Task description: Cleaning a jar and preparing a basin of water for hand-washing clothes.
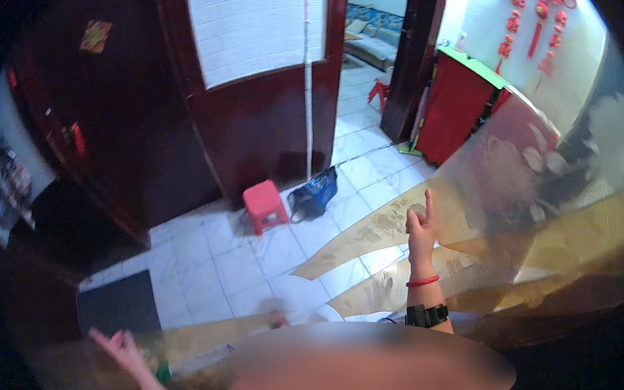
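Observation:
My left hand (pixel 121 342) is raised at the lower left, its index finger stretched out, over the edge of a dark floor mat (pixel 120 301). No object shows in it. Further right, my right hand (pixel 421 223) points away with one finger straight and the others bent, also with nothing visible in it. A red band (pixel 422 281) and a black wristband (pixel 427 315) circle that wrist. Beyond and beneath this hand lies a patterned, yellowish translucent sheet (pixel 481 227). A blurred patch hides the bottom middle.
A pink plastic stool (pixel 265 200) stands on white floor tiles (pixel 242 276), beside a dark blue bag (pixel 317 192) against a dark red wooden panel (pixel 263 122). An open doorway shows a sofa (pixel 375 43). A red-covered stand with a green top (pixel 472 65) is at the right.

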`<act>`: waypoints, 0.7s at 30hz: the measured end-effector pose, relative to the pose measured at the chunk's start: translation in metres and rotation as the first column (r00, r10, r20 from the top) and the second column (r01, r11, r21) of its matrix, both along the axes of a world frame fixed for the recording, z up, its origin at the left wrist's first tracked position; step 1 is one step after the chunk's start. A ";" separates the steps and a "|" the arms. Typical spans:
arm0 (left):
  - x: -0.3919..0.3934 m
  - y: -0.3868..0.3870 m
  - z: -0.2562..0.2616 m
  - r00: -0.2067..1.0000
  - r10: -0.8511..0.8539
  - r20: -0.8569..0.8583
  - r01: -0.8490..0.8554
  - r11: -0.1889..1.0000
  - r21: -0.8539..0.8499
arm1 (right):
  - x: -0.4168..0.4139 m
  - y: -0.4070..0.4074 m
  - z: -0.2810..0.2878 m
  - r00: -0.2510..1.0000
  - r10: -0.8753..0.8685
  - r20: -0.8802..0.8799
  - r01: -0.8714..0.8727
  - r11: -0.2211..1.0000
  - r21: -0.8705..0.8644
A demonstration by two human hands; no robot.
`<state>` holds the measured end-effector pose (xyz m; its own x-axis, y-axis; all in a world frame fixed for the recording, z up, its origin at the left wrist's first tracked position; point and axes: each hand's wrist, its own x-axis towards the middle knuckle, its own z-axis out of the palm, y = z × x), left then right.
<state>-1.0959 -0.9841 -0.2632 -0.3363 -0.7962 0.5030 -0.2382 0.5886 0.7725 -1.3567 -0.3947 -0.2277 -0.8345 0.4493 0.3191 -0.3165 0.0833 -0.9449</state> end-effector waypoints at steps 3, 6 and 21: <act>-0.023 -0.039 0.021 0.895 0.403 0.191 -0.402 0.914 -0.047 | -0.033 0.013 -0.020 0.982 -0.154 -0.110 0.158 0.987 0.023; -0.134 -0.036 0.040 0.857 0.457 0.237 -0.336 0.846 -0.415 | -0.105 0.023 -0.021 0.879 -0.405 -0.252 0.417 0.909 -0.007; -0.510 -0.016 -0.096 0.719 -0.668 -0.191 0.645 0.540 0.541 | -0.325 -0.119 -0.045 0.828 0.477 0.295 -0.450 0.879 -0.157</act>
<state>-1.6060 -1.0000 -0.3595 -0.8851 -0.4631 0.0455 0.0089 0.0809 0.9967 -1.6813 -0.5133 -0.2726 -0.9999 -0.0042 -0.0161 0.0163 -0.0748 -0.9971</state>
